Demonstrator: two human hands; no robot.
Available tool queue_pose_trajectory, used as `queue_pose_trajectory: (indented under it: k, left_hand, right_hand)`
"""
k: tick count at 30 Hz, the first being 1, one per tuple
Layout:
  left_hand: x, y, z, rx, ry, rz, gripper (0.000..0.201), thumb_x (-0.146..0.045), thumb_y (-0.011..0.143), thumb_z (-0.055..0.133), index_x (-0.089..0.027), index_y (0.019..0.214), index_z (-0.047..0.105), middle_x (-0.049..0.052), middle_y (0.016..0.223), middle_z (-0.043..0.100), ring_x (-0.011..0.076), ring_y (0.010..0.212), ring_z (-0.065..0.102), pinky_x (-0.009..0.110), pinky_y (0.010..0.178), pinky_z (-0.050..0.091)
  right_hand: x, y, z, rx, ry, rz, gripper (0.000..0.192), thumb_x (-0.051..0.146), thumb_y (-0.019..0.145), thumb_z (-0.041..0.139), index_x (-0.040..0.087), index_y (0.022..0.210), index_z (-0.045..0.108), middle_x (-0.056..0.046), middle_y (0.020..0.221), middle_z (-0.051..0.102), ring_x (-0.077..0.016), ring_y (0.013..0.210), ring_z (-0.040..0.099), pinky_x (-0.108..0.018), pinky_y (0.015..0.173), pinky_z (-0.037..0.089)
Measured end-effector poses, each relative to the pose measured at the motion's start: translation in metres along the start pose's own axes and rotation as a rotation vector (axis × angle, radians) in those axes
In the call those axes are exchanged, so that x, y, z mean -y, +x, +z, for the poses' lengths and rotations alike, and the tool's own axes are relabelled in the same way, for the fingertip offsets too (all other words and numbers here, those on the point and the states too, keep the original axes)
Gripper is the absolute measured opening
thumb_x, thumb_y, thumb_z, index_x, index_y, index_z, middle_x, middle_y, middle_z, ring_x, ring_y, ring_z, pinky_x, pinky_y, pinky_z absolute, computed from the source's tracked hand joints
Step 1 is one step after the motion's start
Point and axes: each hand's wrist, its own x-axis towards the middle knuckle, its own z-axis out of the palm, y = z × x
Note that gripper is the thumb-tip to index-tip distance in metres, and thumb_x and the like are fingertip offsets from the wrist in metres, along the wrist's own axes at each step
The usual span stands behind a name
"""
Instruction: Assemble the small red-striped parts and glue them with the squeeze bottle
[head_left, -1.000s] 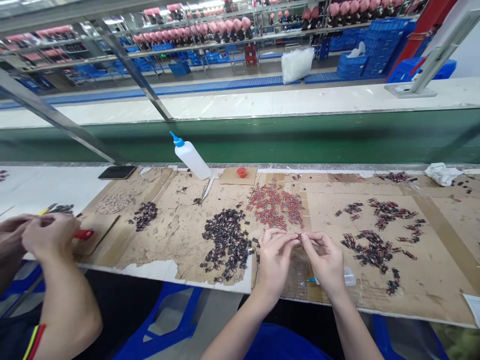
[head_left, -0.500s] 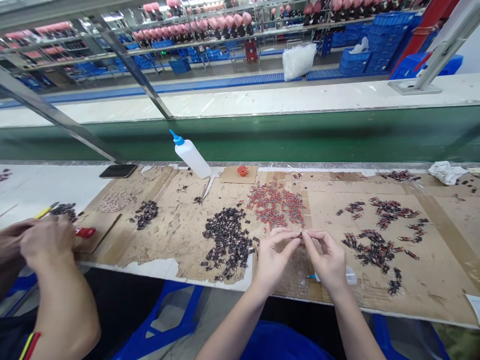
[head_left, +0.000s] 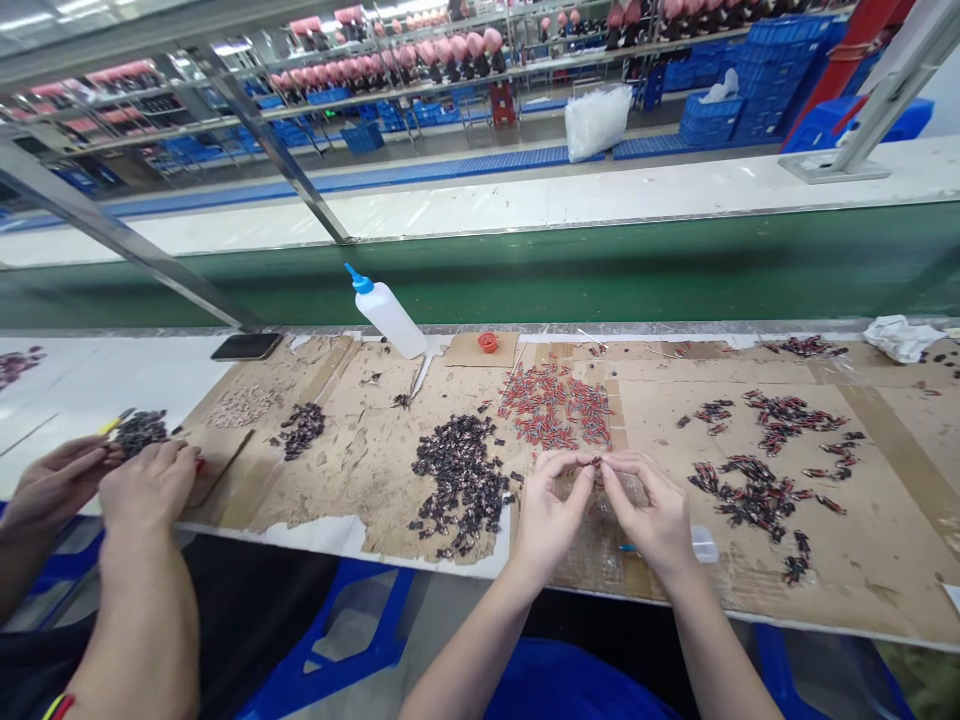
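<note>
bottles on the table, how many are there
2: the large bottle, left of the red cup, and the small bottle, partly hidden behind the right hand. More may be hidden.

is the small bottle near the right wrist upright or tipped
Tipped: the small bottle lies on its side, blue nozzle pointing left, its middle hidden by the right hand.

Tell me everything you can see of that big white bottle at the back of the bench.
The bottle looks like pale, cloudy plastic, with a blue cap narrowing to a pointed spout. It stands on the cardboard-covered bench near the green panel, leaning left in this view; true tilt is unclear. Nobody touches it. Its contents can't be made out.
</note>
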Motion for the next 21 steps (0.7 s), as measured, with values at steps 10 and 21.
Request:
queue_pose_trajectory:
  k: [10,21]
  left_hand:
    - [-0.001,0.002,0.004,0.068,0.066,0.044,0.010,-0.019,0.082,0.062,-0.019,0.086,0.071,0.006,0.089,0.068,0.0180,0.090,0.062,0.032,0.085,0.050]
    - [-0.019,0.009,0.050,0.480,0.159,0.296,0.028,-0.019,0.088,0.060,-0.026,0.115,0.064,0.004,0.109,0.071,0.0210,0.112,0.060,0.037,0.099,0.043]
  right_hand:
    - [-0.011,-0.002,-0.023,0.126,-0.042,0.148,0.027,0.038,0.087,0.060,0.023,0.107,0.066,-0.007,0.097,0.074,-0.0200,0.083,0.071,-0.036,0.083,0.057]
    - [-0.046,-0.068,-0.105,0.377,-0.433,-0.104,0.034,0.039,0.089,0.056,0.027,0.121,0.061,-0.008,0.107,0.070,-0.0248,0.100,0.066,-0.039,0.087,0.054]
